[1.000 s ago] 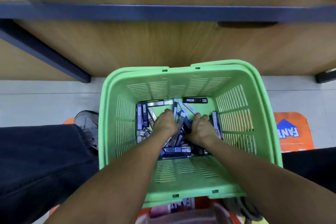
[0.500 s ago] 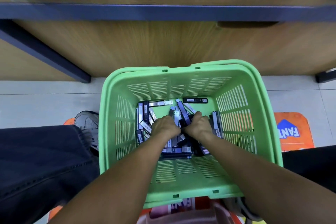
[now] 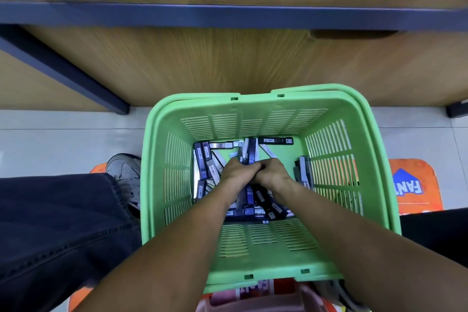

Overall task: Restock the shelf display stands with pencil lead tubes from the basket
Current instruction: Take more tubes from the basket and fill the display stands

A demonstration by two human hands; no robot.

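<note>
Restock barely started: left hand (image 3: 236,172) and right hand (image 3: 273,175) pressed together mid-basket (image 3: 374,185), clamped on tube bundle (image 3: 249,152). Many loose tubes (image 3: 202,162) left; display stands unseen.

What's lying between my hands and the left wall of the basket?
Loose lead tubes on the basket floor fill the stretch from the left hand toward the basket left wall, seen in the head view.

Both forearms are bare to the edge of the frame, with no sleeves, watch or rings showing on the left hand (image 3: 239,172) or the right hand (image 3: 274,175). At lower left, dark denim trousers (image 3: 58,225) with visible seam stitching end above a grey laced sneaker (image 3: 126,177).
</note>
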